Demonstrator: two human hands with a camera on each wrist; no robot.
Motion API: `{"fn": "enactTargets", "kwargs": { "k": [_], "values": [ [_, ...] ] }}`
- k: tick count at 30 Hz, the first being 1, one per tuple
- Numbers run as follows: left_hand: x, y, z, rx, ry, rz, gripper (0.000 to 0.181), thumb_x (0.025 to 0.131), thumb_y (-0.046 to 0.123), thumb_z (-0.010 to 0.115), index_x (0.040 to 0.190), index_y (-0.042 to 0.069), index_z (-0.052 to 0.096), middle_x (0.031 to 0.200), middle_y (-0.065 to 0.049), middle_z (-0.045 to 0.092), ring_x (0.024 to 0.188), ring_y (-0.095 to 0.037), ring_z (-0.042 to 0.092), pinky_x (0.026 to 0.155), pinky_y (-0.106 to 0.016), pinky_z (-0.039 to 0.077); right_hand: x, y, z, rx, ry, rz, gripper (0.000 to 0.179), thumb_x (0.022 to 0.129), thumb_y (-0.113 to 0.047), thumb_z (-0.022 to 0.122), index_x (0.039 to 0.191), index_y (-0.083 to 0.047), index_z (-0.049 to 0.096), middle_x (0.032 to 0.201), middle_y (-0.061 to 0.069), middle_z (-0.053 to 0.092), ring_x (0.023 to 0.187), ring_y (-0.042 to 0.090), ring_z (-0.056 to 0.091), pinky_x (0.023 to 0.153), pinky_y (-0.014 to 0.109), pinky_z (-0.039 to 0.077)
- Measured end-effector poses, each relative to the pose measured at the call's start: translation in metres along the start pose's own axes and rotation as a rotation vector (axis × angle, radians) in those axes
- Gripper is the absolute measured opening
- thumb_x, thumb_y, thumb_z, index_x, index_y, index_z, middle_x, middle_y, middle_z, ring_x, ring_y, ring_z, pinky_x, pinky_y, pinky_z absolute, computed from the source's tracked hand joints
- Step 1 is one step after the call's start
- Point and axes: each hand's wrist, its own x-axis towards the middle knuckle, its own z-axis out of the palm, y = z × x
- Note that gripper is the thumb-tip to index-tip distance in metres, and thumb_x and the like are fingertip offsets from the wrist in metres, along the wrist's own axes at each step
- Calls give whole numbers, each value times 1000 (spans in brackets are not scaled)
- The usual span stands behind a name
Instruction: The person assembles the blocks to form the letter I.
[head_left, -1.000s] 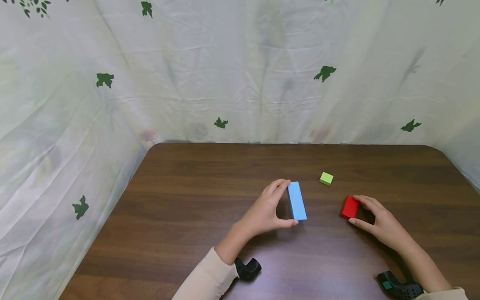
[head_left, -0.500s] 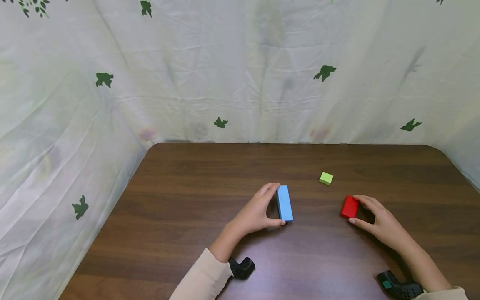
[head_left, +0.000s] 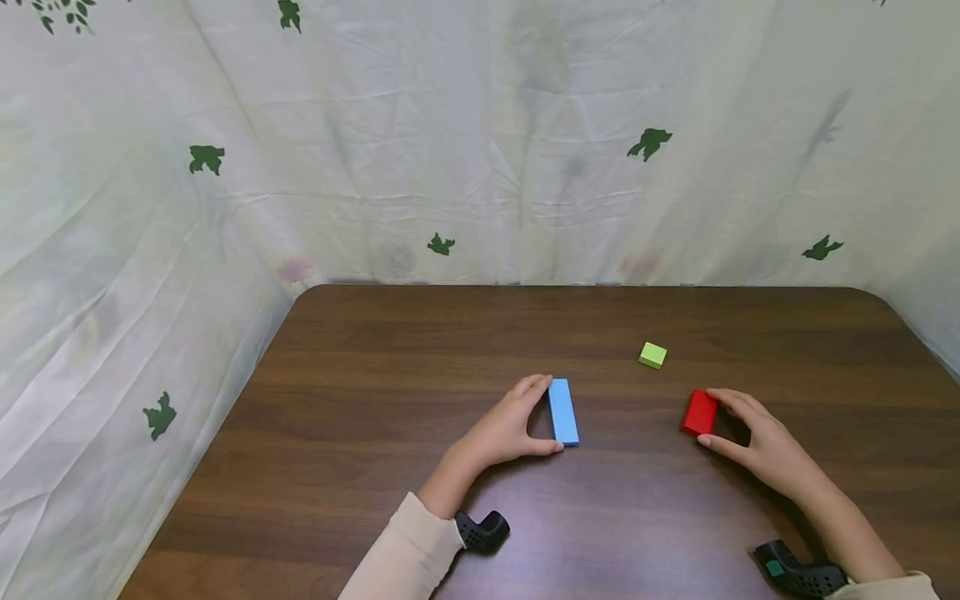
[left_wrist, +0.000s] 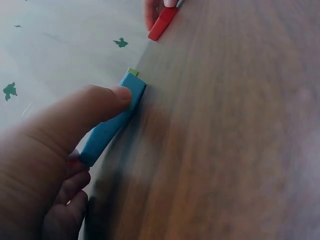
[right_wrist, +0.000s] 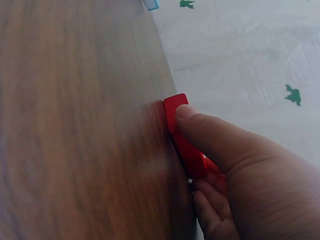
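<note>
My left hand (head_left: pixel 504 427) holds a long blue block (head_left: pixel 563 412) by its ends, thumb at the near end and fingertips at the far end. In the left wrist view the thumb presses on the near end of the blue block (left_wrist: pixel 111 127), which sits close over the tabletop. Farther right, my right hand (head_left: pixel 767 446) pinches a shorter red block (head_left: pixel 699 412) between thumb and fingers. The right wrist view has the red block (right_wrist: pixel 184 135) low at the wood surface, with the thumb on its near end. A gap of brown tabletop lies between the two blocks.
A small lime-green block (head_left: pixel 652 356) lies behind and between the two hands. The brown wooden table (head_left: pixel 360 375) ends at a white leaf-patterned curtain (head_left: pixel 480 150) behind and at both sides. Black wrist devices (head_left: pixel 483 532) sit on both wrists.
My left hand has moved left with the blue block and lowered it toward the table. The right hand, red block and green block have stayed where they were.
</note>
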Motion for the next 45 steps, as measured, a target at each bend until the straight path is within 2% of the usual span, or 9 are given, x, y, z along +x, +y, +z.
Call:
{"fn": "enactTargets", "kwargs": {
  "k": [10,16,20,26,27,30,34,41,45],
  "values": [
    [0,-1,0,-17,-40,14,89,75,36,71,143,5,21,143,-6,24,128,-18,25,101,-33,28,2,0,0,-9,1,-4,64,78,-25,71,128,2,42,125,20,40,105,40,44,78,56,37],
    [-1,-1,-1,-4,-64,-6,89,75,37,69,143,8,21,145,-5,21,133,-17,15,102,-37,26,2,0,-1,-5,3,-4,67,78,-25,71,130,3,39,125,21,39,106,40,43,79,56,37],
    [0,-2,0,15,-58,1,88,75,38,69,143,9,21,146,-6,20,134,-18,8,103,-39,24,2,-1,-2,-9,5,1,71,77,-24,72,132,5,35,126,23,36,106,41,43,79,56,37],
    [0,-2,0,18,-44,21,91,75,46,68,143,8,22,144,-5,23,134,-19,11,104,-39,22,1,-2,-1,-10,16,-5,67,77,-23,72,127,6,40,126,25,36,107,42,41,79,57,35],
    [-1,-2,0,15,-40,18,90,76,49,66,143,8,22,144,-5,23,134,-20,12,103,-40,22,1,-2,-1,-12,20,-4,66,76,-23,72,127,5,41,126,24,36,107,41,41,80,55,36],
    [-2,-3,1,6,-27,9,83,80,50,60,142,9,24,144,-4,25,133,-20,14,103,-40,22,0,-1,1,-8,40,-10,63,75,-22,73,124,4,43,123,21,39,105,39,44,86,32,38],
    [-3,-2,1,-3,-13,1,74,85,47,56,141,8,28,143,-6,28,133,-22,15,103,-41,22,-1,-1,2,-3,57,-9,60,75,-22,74,121,1,45,120,18,42,103,37,47,77,6,29],
    [-4,-4,2,14,-10,-1,71,86,45,55,141,8,29,143,-10,28,133,-23,16,103,-42,23,-1,-2,1,-2,61,25,63,76,-26,73,125,1,43,120,18,42,102,37,48,79,7,33],
    [-3,-4,2,15,-14,4,71,86,45,55,141,8,29,143,-9,28,133,-23,16,103,-42,23,0,-3,1,11,77,20,64,76,-25,73,125,2,42,119,19,42,101,36,48,79,0,28]
  ]
}}
